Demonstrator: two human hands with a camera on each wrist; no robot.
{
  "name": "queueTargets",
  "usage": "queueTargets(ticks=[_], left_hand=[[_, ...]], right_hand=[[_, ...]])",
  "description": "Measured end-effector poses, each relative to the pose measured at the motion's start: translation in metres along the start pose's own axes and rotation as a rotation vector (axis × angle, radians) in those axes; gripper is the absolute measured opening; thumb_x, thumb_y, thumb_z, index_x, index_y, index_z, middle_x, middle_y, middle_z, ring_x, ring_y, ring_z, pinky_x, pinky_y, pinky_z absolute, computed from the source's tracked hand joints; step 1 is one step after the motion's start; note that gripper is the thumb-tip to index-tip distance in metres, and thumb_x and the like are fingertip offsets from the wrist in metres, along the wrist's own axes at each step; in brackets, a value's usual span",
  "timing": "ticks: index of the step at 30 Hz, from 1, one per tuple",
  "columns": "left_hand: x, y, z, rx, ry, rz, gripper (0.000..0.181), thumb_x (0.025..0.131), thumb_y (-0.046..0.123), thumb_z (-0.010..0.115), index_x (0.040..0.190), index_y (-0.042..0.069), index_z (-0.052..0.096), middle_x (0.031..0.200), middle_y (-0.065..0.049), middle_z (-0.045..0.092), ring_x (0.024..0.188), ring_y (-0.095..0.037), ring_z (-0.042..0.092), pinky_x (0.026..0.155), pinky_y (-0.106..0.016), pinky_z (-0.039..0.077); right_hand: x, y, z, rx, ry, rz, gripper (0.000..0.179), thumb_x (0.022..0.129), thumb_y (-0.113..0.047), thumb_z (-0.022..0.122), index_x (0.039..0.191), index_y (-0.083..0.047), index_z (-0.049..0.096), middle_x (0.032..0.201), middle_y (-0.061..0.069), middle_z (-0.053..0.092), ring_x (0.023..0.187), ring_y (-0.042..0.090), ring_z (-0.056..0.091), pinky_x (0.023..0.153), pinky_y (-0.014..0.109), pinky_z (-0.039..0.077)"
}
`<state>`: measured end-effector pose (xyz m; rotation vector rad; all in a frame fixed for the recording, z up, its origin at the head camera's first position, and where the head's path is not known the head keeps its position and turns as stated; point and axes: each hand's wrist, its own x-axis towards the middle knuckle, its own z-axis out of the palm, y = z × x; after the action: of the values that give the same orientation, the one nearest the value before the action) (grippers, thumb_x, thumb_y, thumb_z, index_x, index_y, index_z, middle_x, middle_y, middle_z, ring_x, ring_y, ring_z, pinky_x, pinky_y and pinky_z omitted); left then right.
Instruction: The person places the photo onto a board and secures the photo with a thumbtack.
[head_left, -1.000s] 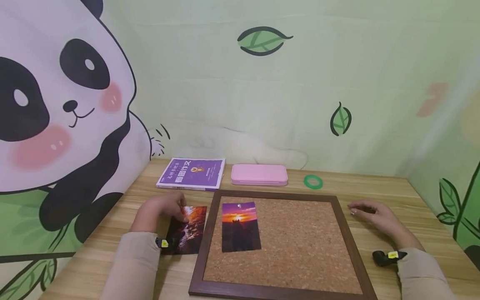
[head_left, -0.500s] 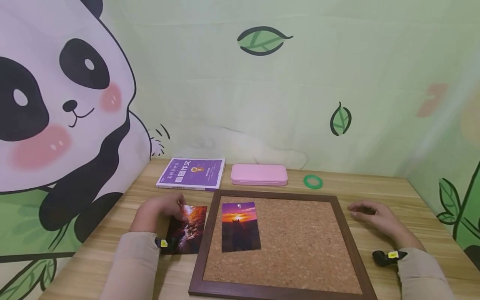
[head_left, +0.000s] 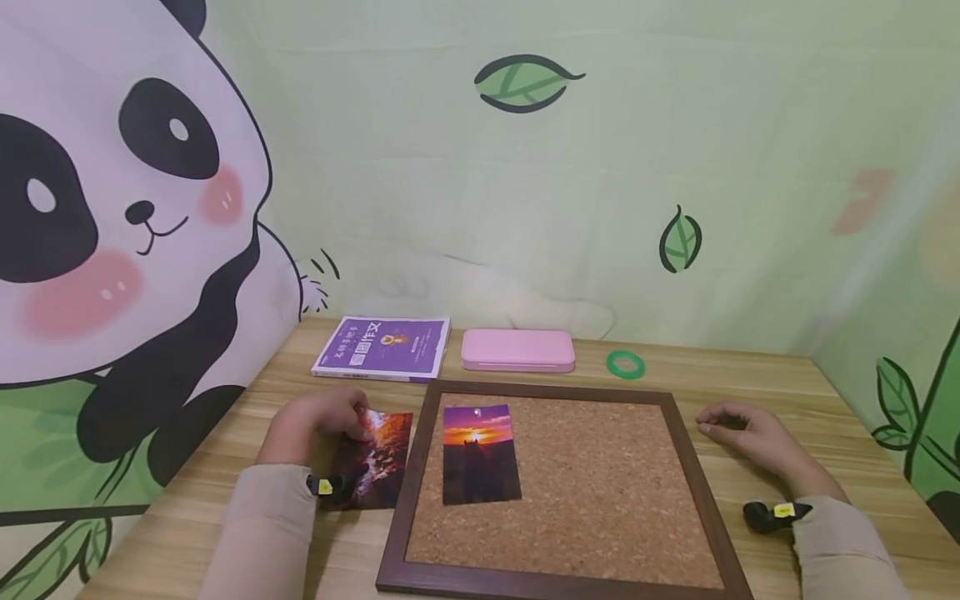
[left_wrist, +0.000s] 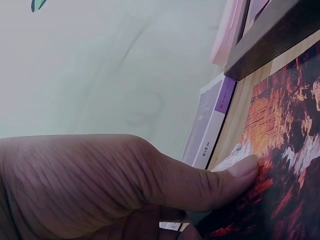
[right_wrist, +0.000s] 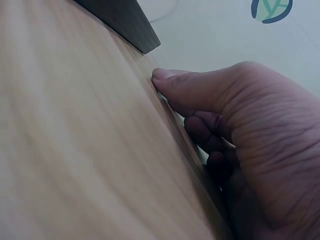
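Note:
At the table's left, my left hand [head_left: 318,421] pinches a glossy photo [head_left: 384,467] of an orange, rocky stream scene. The left wrist view shows the thumb [left_wrist: 220,185] pressed on the picture face; the other fingers are mostly hidden under and behind it. Right of that photo lies a cork board [head_left: 600,492] with a dark brown frame. A sunset photo [head_left: 482,471] is on the board's upper left, with a small pin [head_left: 478,412] at its top. My right hand [head_left: 753,433] rests on the table beside the frame's right edge, fingers loosely bent and holding nothing.
Behind the board, a purple book [head_left: 390,346], a pink case [head_left: 517,350] and a green tape roll [head_left: 626,364] stand along the back of the wooden table [head_left: 750,371]. A panda-printed wall covering [head_left: 412,167] rises directly behind.

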<state>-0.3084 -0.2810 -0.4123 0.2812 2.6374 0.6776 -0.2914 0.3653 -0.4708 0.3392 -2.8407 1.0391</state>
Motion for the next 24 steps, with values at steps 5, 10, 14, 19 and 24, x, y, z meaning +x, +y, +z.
queueTargets(ticks=[5, 10, 14, 19, 24], left_hand=[[-0.003, 0.003, -0.001, -0.032, -0.017, -0.004, 0.025, 0.084, 0.009, 0.076, 0.100, 0.000, 0.059, 0.091, -0.010, 0.057, 0.083, -0.024, 0.054, 0.073, -0.037, 0.045], [-0.007, 0.003, -0.004, -0.069, -0.034, -0.005, 0.022, 0.089, 0.007, 0.070, 0.105, -0.001, 0.058, 0.093, -0.011, 0.055, 0.086, -0.026, 0.053, 0.075, -0.037, 0.045], [-0.008, 0.001, -0.007, -0.090, -0.042, -0.003, 0.022, 0.091, 0.007, 0.068, 0.109, 0.000, 0.058, 0.095, -0.011, 0.054, 0.086, -0.025, 0.052, 0.073, -0.036, 0.044], [-0.010, -0.004, -0.011, -0.099, -0.019, 0.027, 0.023, 0.089, 0.009, 0.069, 0.108, 0.002, 0.060, 0.095, -0.010, 0.056, 0.079, -0.023, 0.052, 0.067, -0.035, 0.045], [-0.018, -0.009, -0.020, -0.195, 0.026, 0.061, 0.029, 0.091, 0.015, 0.070, 0.115, 0.002, 0.059, 0.100, -0.011, 0.059, 0.082, -0.023, 0.057, 0.072, -0.040, 0.050]], right_hand=[[0.001, 0.001, 0.000, 0.002, 0.008, -0.005, 0.024, 0.096, -0.029, 0.070, 0.107, -0.009, 0.072, 0.104, 0.007, 0.069, 0.100, 0.015, 0.058, 0.090, 0.046, 0.040], [0.001, 0.002, 0.000, 0.005, 0.009, 0.006, 0.025, 0.096, -0.031, 0.070, 0.107, -0.009, 0.072, 0.106, 0.008, 0.069, 0.100, 0.016, 0.057, 0.090, 0.047, 0.041], [0.000, 0.002, 0.000, 0.014, 0.011, 0.006, 0.026, 0.097, -0.032, 0.069, 0.107, -0.009, 0.072, 0.108, 0.008, 0.069, 0.101, 0.013, 0.057, 0.089, 0.042, 0.042], [-0.001, 0.004, -0.001, 0.026, 0.040, -0.020, 0.024, 0.098, -0.032, 0.067, 0.107, -0.010, 0.072, 0.107, 0.006, 0.070, 0.096, 0.004, 0.057, 0.082, 0.026, 0.044], [-0.001, 0.004, -0.002, 0.020, 0.070, -0.010, 0.028, 0.098, -0.035, 0.066, 0.109, -0.010, 0.072, 0.108, 0.007, 0.070, 0.095, 0.000, 0.057, 0.080, 0.023, 0.044]])
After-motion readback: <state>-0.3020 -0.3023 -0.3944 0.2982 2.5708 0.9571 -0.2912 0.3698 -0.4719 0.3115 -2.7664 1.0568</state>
